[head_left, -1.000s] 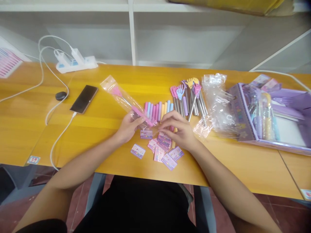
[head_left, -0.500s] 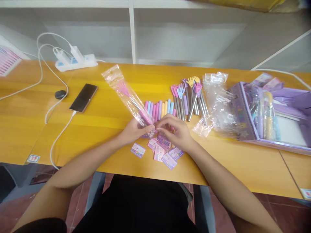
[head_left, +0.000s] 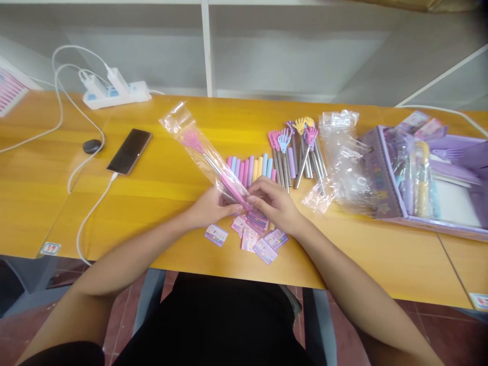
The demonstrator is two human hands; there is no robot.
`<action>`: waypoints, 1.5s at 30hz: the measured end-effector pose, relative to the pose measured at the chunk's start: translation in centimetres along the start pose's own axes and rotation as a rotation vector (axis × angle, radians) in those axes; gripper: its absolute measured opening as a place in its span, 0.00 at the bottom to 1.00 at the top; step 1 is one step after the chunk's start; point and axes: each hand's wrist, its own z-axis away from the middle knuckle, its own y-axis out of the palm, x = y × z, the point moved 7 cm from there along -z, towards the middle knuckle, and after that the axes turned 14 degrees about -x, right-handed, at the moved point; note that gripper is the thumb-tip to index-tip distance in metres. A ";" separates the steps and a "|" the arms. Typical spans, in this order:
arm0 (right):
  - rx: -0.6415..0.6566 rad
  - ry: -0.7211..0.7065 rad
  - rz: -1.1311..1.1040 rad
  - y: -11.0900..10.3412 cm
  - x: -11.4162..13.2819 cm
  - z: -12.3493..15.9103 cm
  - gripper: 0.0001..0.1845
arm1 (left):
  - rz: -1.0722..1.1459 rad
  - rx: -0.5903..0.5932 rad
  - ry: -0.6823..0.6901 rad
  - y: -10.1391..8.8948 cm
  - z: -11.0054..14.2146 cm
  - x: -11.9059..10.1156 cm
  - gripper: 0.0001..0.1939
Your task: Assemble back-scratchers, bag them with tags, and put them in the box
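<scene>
A pink back scratcher [head_left: 232,185] with a metal shaft lies inside a clear plastic bag [head_left: 179,116], slanting from upper left to lower right. My left hand [head_left: 212,207] is closed round the lower part of the bag, thumb on the near side. At the handle end, the fingers of my right hand [head_left: 277,204] pinch the bagged scratcher. Below both hands are several printed cards [head_left: 265,251], partly overlapping. Just beyond them stands a row of pastel handle sleeves [head_left: 250,170], partly hidden by my hands and the bag.
Back scratcher heads on metal rods [head_left: 301,152] lie to the right, beside a heap of clear bags [head_left: 339,168]. Farther right is a purple box [head_left: 385,178] with packed items. On the left are a phone [head_left: 129,152], a black mouse-like object [head_left: 92,147] and a power strip [head_left: 116,95] with cables.
The pink handle now reaches further down and right, close to my right fingers. My right hand has shifted slightly along the bag's lower end, and my left hand remains on the bag.
</scene>
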 end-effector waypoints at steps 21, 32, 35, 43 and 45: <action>0.667 0.478 -0.441 2.5 0.4 3.3 0.22 | 0.305 -0.596 0.018 -4.8 -0.8 -3.4 0.12; 0.328 -0.102 0.475 -2.1 -2.0 0.1 0.21 | -0.069 -0.474 0.001 -4.1 -0.4 -1.2 0.12; 0.311 -0.100 0.513 -1.9 -2.6 0.2 0.25 | -0.135 -0.413 0.016 -3.6 -0.1 -1.7 0.13; 0.251 0.066 0.312 -1.7 -3.2 0.1 0.22 | -0.258 0.004 0.006 -0.6 0.7 -0.8 0.26; 0.223 0.136 0.213 -1.8 -2.8 0.0 0.21 | -0.308 0.080 0.036 0.0 1.0 -0.9 0.27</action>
